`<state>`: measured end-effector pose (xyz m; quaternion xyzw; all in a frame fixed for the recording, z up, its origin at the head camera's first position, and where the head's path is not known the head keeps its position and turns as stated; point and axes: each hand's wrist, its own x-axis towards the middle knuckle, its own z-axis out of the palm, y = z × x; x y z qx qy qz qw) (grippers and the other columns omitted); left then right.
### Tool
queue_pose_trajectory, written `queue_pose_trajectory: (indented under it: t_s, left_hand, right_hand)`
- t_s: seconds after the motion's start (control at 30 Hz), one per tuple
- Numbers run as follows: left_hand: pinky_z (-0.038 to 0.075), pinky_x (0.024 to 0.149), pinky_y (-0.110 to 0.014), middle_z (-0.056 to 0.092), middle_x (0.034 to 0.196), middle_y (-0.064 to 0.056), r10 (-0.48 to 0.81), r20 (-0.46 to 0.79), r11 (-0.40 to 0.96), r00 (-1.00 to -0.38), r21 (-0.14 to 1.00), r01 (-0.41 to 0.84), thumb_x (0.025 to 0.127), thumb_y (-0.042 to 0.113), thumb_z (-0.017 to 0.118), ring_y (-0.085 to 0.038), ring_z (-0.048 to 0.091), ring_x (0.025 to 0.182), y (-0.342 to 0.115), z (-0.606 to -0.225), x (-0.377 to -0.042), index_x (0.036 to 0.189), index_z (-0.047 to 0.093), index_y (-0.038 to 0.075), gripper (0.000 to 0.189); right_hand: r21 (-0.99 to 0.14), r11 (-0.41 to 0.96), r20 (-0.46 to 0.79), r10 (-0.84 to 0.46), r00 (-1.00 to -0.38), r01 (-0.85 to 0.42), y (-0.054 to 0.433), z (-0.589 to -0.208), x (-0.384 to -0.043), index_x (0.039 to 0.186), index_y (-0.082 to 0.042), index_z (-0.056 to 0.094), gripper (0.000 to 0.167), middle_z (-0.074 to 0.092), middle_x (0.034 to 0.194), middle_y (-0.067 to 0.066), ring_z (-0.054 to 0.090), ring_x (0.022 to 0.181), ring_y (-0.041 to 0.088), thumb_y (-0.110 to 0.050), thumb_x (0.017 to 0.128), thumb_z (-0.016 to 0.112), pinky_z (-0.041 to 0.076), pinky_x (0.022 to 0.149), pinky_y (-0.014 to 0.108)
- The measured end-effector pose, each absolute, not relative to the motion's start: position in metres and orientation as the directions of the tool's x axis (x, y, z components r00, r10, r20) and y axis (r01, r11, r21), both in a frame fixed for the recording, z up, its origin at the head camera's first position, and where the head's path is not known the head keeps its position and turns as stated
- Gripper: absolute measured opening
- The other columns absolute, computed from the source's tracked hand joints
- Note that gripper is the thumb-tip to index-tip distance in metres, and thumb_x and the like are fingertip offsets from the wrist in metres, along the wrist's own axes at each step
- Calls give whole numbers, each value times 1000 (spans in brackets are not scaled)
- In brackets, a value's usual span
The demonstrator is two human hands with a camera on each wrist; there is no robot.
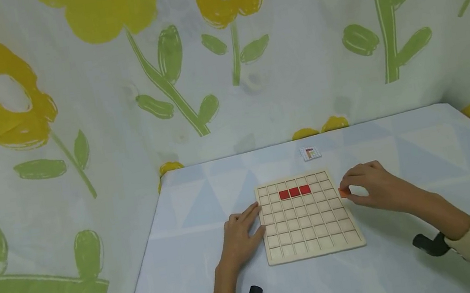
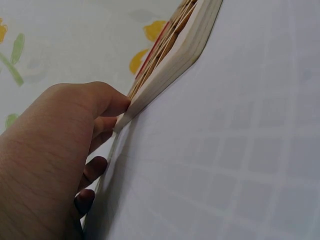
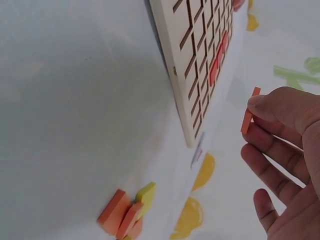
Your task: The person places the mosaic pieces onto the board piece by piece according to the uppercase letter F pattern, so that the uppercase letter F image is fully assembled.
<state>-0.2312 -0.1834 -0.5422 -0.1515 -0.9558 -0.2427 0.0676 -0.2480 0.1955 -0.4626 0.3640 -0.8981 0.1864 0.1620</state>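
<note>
A light wooden grid board (image 1: pixel 309 247) lies flat on the table, with a row of three red square tiles (image 1: pixel 294 192) set in its upper part. Against the board's left edge rests my left hand (image 1: pixel 239 239); its fingertips touch the rim, as the left wrist view also shows. Just off the board's right edge, my right hand (image 1: pixel 375 187) pinches an orange square tile (image 3: pixel 250 111) between thumb and fingers, held up above the table. The right wrist view shows the tile edge-on.
Behind the board lies a small pattern card (image 1: pixel 310 153) with a coloured grid. Several loose orange tiles (image 3: pixel 115 211) and a yellow tile (image 3: pixel 146 198) are piled on the table in the right wrist view. A flowered cloth (image 1: pixel 294 56) hangs behind the table.
</note>
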Motion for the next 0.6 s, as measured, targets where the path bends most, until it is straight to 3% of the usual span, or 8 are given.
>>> queue_pose_trajectory:
  t_s: [0.6]
  left_hand:
    - [38,93,-42,45,152,13,269,243,830,-932,432,353,95,38,60,-13,48,108,-184,-544,-230,146,55,23,53]
  right_hand:
    - [-239,627,408,-628,-662,-742,160,-457,-267,88,-20,73,21,69,94,-7,62,91,16,-8,76,86,41,85,46]
